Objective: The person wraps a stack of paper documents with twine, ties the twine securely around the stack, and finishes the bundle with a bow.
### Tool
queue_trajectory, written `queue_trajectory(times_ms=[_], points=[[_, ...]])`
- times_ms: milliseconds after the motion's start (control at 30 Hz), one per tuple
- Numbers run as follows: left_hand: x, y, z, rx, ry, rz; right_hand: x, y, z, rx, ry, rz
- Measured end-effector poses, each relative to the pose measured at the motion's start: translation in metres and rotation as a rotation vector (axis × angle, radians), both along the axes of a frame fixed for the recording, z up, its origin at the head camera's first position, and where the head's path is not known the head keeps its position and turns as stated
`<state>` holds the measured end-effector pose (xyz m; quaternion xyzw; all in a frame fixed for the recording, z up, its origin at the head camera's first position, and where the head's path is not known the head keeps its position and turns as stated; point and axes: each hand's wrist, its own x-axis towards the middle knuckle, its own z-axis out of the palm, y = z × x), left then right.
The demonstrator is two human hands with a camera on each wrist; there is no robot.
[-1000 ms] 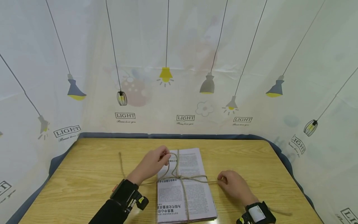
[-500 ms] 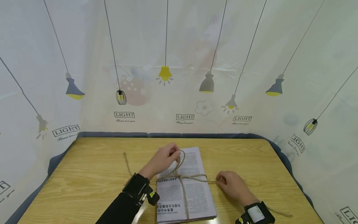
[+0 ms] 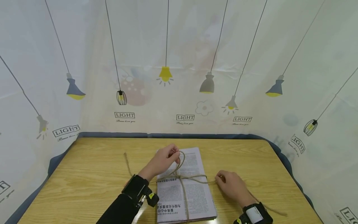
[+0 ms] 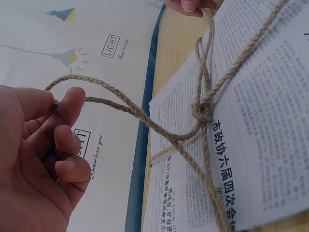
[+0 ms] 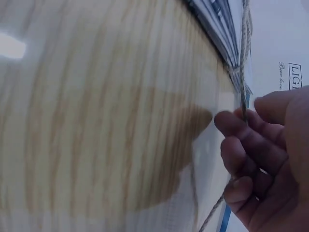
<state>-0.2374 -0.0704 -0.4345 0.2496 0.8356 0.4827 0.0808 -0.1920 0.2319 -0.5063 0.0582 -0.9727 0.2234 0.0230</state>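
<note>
A stack of newspapers (image 3: pixel 197 194) lies on the table, with brown twine (image 3: pixel 184 194) crossing over it both ways. Near the middle of the top sheet is a knot (image 4: pixel 202 112). My left hand (image 3: pixel 161 161) pinches a raised loop of the twine (image 4: pixel 108 87) between thumb and forefinger, above the stack's far left part. To the right of the papers, my right hand (image 3: pixel 233 186) holds the other length of twine (image 5: pixel 244 72), drawn out sideways from the knot. Its loose end (image 3: pixel 275 211) trails past the wrist over the table.
The wooden table (image 3: pixel 92 174) has a dark blue edging (image 3: pixel 195 136) at its back. A pale cloth (image 3: pixel 156 40) printed with lamps hangs behind and at the sides. Another twine end (image 3: pixel 127 163) sticks out left of my left forearm.
My left hand has moved right and a little away from me, bringing the twine loop over the stack. The right hand has shifted only slightly left, with its twine.
</note>
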Motion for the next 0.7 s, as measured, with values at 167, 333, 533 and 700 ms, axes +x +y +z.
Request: queue_trajectory(times_ms=[167, 333, 533, 700], points=[[0.001, -0.002, 0.000, 0.003, -0.003, -0.002, -0.001, -0.010, 0.000, -0.056, 0.044, -0.065], [0.002, -0.002, 0.002, 0.017, -0.001, 0.006, 0.000, -0.022, -0.001, -0.146, 0.095, -0.119], [0.002, -0.002, 0.001, 0.020, 0.016, 0.033, -0.001, -0.030, 0.001, -0.327, 0.032, -0.249], [0.004, -0.003, 0.003, 0.015, 0.029, 0.030, -0.005, -0.033, 0.000, -0.439, -0.031, -0.308]])
